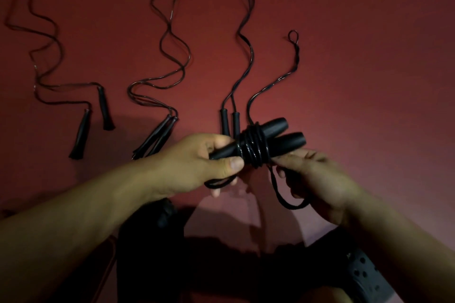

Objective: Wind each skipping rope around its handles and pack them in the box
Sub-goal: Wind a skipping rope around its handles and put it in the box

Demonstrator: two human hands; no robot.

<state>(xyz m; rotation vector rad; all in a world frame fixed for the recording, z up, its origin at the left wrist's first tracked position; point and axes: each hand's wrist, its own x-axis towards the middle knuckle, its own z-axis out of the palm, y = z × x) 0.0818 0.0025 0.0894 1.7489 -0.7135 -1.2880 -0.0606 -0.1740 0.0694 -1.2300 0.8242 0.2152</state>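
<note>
Skipping rope with two black cylindrical handles (268, 138) sits in mid-air between both hands, above the dark red floor (357, 44); the handles lie side by side, pointing up to the right, with several turns of glossy black cord (252, 146) coiled around their middle. The left hand (197, 167) grips the lower ends of the paired handles, thumb pressed on top and fingers curled beneath. The right hand (317, 174) pinches the cord just beside the coil, its fingers curled, and a slack loop of cord (285, 197) hangs under it. The unwound tail (294, 56) of this rope runs away across the floor and ends in a small twisted loop. Three more black skipping ropes lie stretched out on the floor: one pair of handles (229, 123) just behind the hands, another pair (157, 135) to the left of it, and a third pair (93, 118) farther left, their wavy cords trailing out of view.
</note>
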